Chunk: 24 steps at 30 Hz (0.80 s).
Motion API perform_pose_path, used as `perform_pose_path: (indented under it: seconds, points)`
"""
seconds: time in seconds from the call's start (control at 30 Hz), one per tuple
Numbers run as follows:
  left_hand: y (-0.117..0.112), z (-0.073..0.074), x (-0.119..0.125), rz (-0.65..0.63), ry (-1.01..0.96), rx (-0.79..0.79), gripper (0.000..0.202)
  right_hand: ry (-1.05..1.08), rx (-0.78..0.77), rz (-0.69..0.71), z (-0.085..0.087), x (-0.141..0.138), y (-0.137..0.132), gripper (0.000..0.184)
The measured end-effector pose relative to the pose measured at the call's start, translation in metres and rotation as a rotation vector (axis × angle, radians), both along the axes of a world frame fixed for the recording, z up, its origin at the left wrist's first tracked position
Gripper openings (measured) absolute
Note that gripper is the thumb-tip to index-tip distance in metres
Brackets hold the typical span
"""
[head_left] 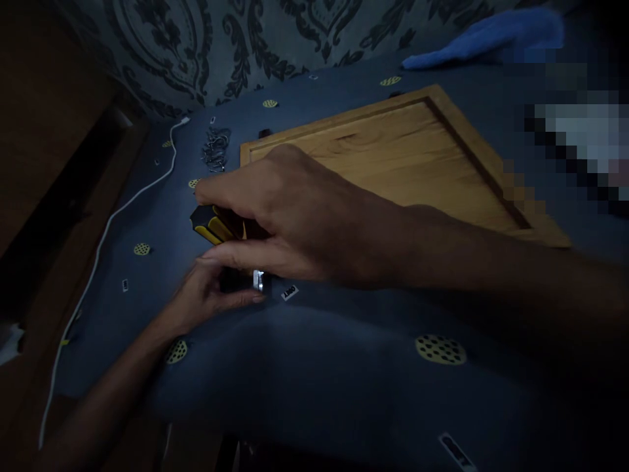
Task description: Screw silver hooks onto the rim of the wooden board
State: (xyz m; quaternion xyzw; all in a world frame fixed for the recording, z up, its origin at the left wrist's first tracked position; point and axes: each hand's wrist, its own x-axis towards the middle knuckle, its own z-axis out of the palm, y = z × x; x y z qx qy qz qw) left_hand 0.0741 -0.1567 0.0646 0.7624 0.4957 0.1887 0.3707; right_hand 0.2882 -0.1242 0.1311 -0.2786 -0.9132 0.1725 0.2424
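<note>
My right hand (295, 210) reaches across from the right and is closed around a screwdriver (216, 224) with a ridged yellow-and-black handle. The handle's butt points left, and its tip is hidden under the hand. Just below, my left hand (196, 295) curls around a small shiny metal piece (258, 280), its thumb stretched along the near side. My right hand covers part of the left fingers. How the metal piece and the screwdriver meet cannot be made out.
A framed wooden board (388, 157) lies behind my right arm. Several metal hooks or screws (215, 149) sit in a pile at its left. A white cable (111, 219) runs down the left side. A blue cloth (496, 39) lies at the back right on the patterned dark cover (319, 354).
</note>
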Motion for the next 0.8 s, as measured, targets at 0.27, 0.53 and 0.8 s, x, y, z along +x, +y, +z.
perform_pose_path:
  seconds: [0.27,0.53,0.8]
  points:
    - [0.000,-0.001,-0.001,-0.005,-0.022,0.011,0.048,0.166,-0.120,0.062,-0.006,0.006,0.001,0.018]
    - [0.002,-0.005,-0.005,-0.031,0.067,0.147,0.040,0.192,-0.399,0.274,0.007,0.014,0.005,0.036]
    - [0.002,-0.005,-0.005,-0.060,0.041,0.119,0.044,0.195,-0.156,0.185,-0.002,0.007,0.004,0.036]
